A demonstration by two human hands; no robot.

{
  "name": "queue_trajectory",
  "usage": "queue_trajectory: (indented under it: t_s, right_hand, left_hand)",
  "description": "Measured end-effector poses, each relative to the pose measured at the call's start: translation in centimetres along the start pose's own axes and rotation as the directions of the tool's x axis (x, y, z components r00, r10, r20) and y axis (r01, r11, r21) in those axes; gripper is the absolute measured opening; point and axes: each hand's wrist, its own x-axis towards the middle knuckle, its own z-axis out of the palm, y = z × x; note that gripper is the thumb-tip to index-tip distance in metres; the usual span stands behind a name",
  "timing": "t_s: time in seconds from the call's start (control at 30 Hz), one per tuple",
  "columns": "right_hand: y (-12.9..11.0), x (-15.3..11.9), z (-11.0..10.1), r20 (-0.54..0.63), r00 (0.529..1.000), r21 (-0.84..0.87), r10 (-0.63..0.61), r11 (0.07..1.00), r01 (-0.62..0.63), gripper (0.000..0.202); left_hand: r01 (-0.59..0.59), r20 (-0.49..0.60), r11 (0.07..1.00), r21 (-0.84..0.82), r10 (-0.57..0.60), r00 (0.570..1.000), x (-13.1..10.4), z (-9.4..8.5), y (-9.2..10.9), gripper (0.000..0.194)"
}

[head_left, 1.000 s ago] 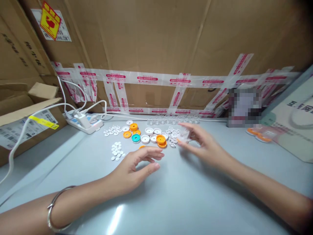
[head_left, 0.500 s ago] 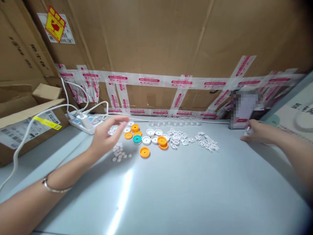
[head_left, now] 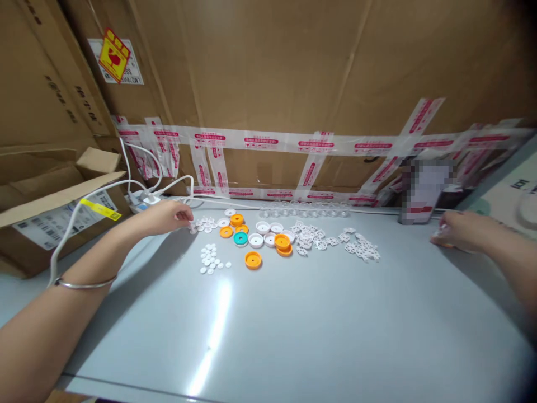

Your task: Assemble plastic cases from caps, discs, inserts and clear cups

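Note:
My left hand [head_left: 170, 217] reaches to the left end of the loose parts, its fingers closed in a pinch at a small white plastic piece [head_left: 193, 228]. Beside it lie several like pieces [head_left: 206, 224]. Nearer to me is a group of small white discs [head_left: 211, 258]. Orange round caps [head_left: 253, 259], white round caps [head_left: 255, 240] and a teal round cap [head_left: 240, 238] lie right of that hand. On the far right, my right hand [head_left: 457, 229] rests low at the table with curled fingers; a pale thing at its fingertips is mostly hidden.
Flat white openwork pieces [head_left: 310, 236] lie in two piles at mid-right. Behind them runs a row of clear round containers [head_left: 304, 209] against a large taped carton [head_left: 268, 67]. A phone [head_left: 423, 190] leans at the back right. An open carton [head_left: 62, 196] and white cables [head_left: 145, 182] are on the left.
My left hand has moved left and down to the small white pieces, and its spread fingers have closed. The right hand stays near the phone. The view has shifted slightly.

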Motion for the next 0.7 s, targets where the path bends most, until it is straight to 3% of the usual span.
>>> queue_trajectory:
  t_s: [0.1,0.17,0.23,0.3,0.4,0.47,0.53,0.6,0.7]
  right_hand:
    - [-0.5,-0.2,-0.9,0.155,0.987,-0.106,0.048,0.994,-0.032,0.044]
    - [-1.4,-0.6,-2.2,0.150,0.987,-0.209,0.049,0.978,-0.016,0.060]
    - [-3.1,-1.4,-3.9,0.062,0.998,-0.257,-0.005,0.966,0.020,0.058]
    - [-5.3,-2.3,-5.6,-0.117,0.988,-0.244,-0.096,0.968,0.065,0.050]
    - [-9.7,-4.2,-7.8,-0.379,0.889,-0.053,-0.257,0.965,0.256,0.033]
    - [-12.8,-6.0,-9.0,-0.471,0.816,0.126,-0.335,0.890,0.438,0.023]
    - [-15.9,-8.3,-9.9,-0.482,0.775,0.310,-0.409,0.748,0.587,0.017]
    - [-18.7,-10.9,-10.5,-0.387,0.785,0.486,-0.483,0.617,0.619,0.012]
    - [-21.6,-14.3,-10.9,-0.288,0.696,0.620,-0.658,0.425,0.659,0.010]
  left_hand:
    - [-0.032,0.083,0.999,0.030,0.029,0.996,-0.1,0.3,0.3,0.023]
    - [-0.054,0.120,0.998,0.043,0.049,0.992,0.0,0.6,0.4,0.022]
    - [-0.073,0.141,0.996,0.042,0.066,0.988,0.1,0.8,0.5,0.019]
    - [-0.078,0.142,0.996,0.050,0.070,0.987,0.1,0.8,0.9,0.017]
    - [-0.110,0.041,0.992,0.054,0.108,0.993,-0.5,0.4,3.2,0.018]
    - [-0.238,-0.145,0.971,-0.007,0.234,0.961,-1.3,0.4,5.9,0.017]
    - [-0.373,-0.250,0.922,-0.101,0.340,0.907,-2.4,1.1,9.3,0.016]
    - [-0.514,-0.245,0.841,-0.169,0.469,0.848,-3.5,2.5,12.5,0.016]
    - [-0.622,-0.219,0.757,-0.203,0.584,0.782,-4.7,5.0,15.9,0.015]
